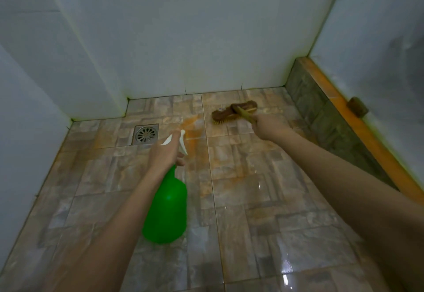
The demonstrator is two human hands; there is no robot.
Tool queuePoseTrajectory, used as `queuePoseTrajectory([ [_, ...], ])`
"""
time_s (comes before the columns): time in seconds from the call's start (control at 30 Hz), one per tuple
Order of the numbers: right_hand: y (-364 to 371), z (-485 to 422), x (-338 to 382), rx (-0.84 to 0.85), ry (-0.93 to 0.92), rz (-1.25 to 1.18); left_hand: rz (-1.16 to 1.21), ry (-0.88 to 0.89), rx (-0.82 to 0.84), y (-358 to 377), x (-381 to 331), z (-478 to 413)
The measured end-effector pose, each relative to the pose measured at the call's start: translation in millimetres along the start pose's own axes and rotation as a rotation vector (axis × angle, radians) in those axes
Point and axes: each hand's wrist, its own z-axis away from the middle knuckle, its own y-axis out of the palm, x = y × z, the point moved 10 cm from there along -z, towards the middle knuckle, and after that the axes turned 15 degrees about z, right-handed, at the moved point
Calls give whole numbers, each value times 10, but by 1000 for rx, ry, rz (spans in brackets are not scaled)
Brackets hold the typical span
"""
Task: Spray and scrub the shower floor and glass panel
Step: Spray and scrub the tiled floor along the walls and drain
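Observation:
My left hand (164, 154) grips the white trigger head of a green spray bottle (168, 209), held above the tiled shower floor (252, 200) with its nozzle aimed at an orange-stained patch (193, 128). My right hand (268, 127) is closed around the yellowish handle of a brown scrub brush (231, 111), whose bristles rest on the floor near the back wall. The glass panel (371, 46) rises on the right above a low tiled curb.
A square metal drain (145, 134) sits in the floor at the back left. White tiled walls (183, 39) enclose the back and left. The curb (339, 117) has an orange top edge with a small brown fitting (357, 107). Wet glare shows at the front right.

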Motion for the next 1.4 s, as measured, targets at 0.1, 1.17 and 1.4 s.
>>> queuePoseTrajectory([
  [0.1,-176,72,27,97,66,19,-12,42,-1,56,-102,-12],
  [1.17,-417,-718,-1122,73,263,53,54,175,91,1146,-703,-495],
  [1.4,-244,-782,-1250,29,230,42,46,183,120,1217,-753,-423],
])
